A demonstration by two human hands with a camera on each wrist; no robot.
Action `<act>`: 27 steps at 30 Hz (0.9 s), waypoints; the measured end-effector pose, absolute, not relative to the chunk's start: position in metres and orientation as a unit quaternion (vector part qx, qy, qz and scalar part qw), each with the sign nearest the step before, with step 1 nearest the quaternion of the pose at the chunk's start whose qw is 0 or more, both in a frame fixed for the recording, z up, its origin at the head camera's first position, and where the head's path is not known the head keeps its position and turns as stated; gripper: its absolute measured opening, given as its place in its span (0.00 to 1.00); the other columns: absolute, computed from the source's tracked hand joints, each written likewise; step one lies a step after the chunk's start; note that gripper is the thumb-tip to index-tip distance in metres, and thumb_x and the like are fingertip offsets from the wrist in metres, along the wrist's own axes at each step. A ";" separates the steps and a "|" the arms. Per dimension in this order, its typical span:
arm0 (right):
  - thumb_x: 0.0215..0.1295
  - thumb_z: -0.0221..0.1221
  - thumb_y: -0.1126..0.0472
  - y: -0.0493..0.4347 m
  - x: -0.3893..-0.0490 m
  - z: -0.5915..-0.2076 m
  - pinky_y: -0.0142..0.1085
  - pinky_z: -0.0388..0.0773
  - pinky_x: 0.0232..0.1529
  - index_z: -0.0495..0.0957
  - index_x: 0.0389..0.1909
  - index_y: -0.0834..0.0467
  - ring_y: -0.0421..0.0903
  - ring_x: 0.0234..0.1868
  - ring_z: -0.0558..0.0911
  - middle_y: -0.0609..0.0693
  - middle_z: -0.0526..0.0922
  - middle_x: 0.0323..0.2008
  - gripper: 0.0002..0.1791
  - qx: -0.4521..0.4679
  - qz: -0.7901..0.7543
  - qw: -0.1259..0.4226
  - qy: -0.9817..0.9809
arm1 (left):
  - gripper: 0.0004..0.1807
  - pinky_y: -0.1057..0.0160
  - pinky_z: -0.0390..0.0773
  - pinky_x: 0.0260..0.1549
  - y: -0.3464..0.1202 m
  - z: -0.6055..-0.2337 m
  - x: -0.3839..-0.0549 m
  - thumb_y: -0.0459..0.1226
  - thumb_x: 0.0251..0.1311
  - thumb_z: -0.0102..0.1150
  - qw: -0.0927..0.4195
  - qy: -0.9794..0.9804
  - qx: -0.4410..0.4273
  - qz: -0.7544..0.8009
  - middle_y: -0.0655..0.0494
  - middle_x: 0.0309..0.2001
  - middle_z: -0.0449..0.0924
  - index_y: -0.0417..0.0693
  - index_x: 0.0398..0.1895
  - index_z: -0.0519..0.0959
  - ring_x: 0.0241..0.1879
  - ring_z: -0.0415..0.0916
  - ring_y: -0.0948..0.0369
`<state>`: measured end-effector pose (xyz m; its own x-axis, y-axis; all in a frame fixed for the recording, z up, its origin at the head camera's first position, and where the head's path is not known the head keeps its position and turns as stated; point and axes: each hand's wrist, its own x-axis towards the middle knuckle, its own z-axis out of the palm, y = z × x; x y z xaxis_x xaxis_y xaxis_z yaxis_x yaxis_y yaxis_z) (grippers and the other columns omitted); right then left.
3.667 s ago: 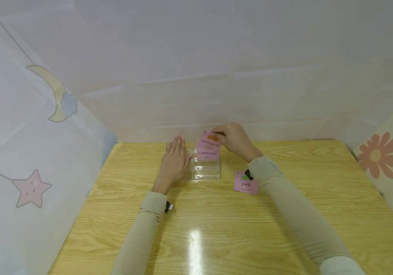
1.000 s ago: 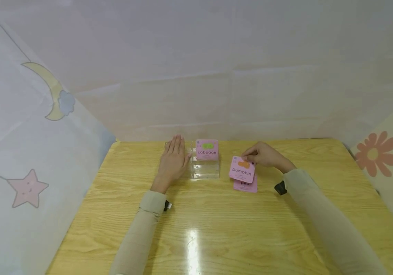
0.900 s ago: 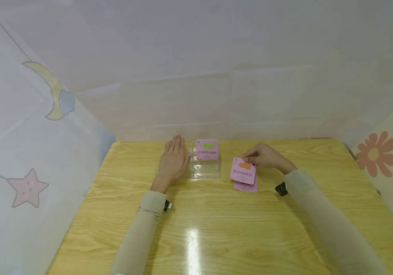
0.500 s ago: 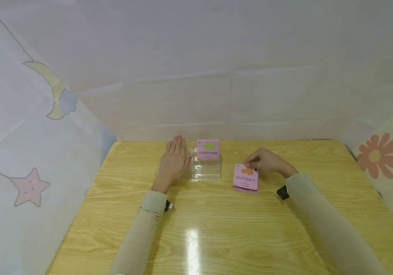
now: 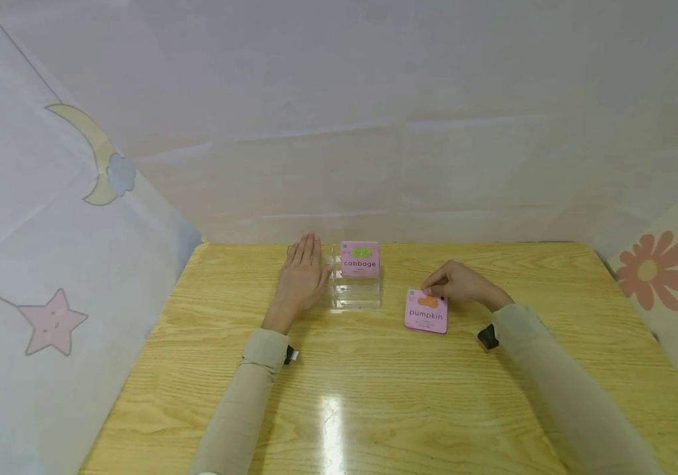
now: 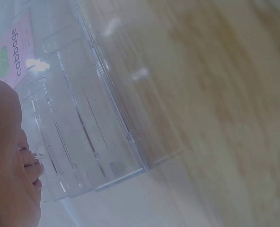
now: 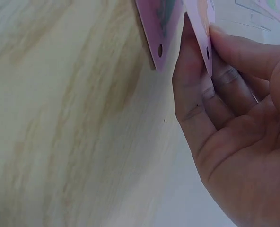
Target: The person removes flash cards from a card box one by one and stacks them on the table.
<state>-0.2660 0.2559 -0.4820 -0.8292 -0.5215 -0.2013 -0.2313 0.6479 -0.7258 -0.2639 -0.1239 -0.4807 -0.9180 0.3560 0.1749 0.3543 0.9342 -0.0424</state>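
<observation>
My right hand (image 5: 463,285) pinches the top edge of a pink flashcard (image 5: 426,315) that reads "pumpkin", with an orange picture. In the right wrist view, thumb and index finger grip this flashcard (image 7: 201,33), tilted up over another pink card (image 7: 154,35) on the table. The head view has that lower card almost fully covered. My left hand (image 5: 299,280) rests with straight fingers on the left part of a clear acrylic tiered stand (image 5: 357,297). A pink "cabbage" card (image 5: 359,264) leans in the stand's back right row; the left wrist view shows the stand's several clear steps (image 6: 78,113).
The wooden table (image 5: 339,369) has its back edge close to a pale fabric backdrop (image 5: 339,132). The backdrop carries a printed moon, star (image 5: 55,322) and flower (image 5: 647,269). A black wrist strap (image 5: 487,336) sits at the right cuff.
The right hand has carried the pumpkin card from in front of the stand's back row rightward and nearer the person, lowering it over the pea card. The left hand has stayed in place.
</observation>
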 end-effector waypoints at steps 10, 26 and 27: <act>0.73 0.63 0.66 0.255 -0.262 -0.482 0.30 0.80 0.39 0.89 0.51 0.66 0.45 0.45 0.87 0.64 0.90 0.51 0.12 -0.219 -0.356 0.198 0.886 | 0.41 0.48 0.46 0.87 -0.124 -0.481 -0.263 0.56 0.84 0.28 0.096 -0.978 -0.183 -0.009 0.37 0.86 0.44 0.33 0.84 0.46 0.86 0.46 0.44; 0.74 0.59 0.66 0.249 -0.263 -0.485 0.31 0.71 0.31 0.89 0.48 0.64 0.44 0.32 0.75 0.54 0.89 0.38 0.11 -0.202 -0.341 0.190 0.898 | 0.42 0.47 0.48 0.86 -0.125 -0.484 -0.266 0.56 0.84 0.27 0.106 -0.976 -0.188 -0.005 0.38 0.86 0.42 0.34 0.85 0.42 0.85 0.47 0.43; 0.74 0.59 0.66 0.249 -0.263 -0.486 0.32 0.71 0.32 0.89 0.47 0.63 0.44 0.32 0.75 0.54 0.89 0.38 0.11 -0.200 -0.339 0.190 0.900 | 0.42 0.47 0.48 0.86 -0.125 -0.484 -0.266 0.56 0.84 0.27 0.106 -0.976 -0.188 -0.005 0.38 0.86 0.42 0.34 0.85 0.42 0.85 0.47 0.43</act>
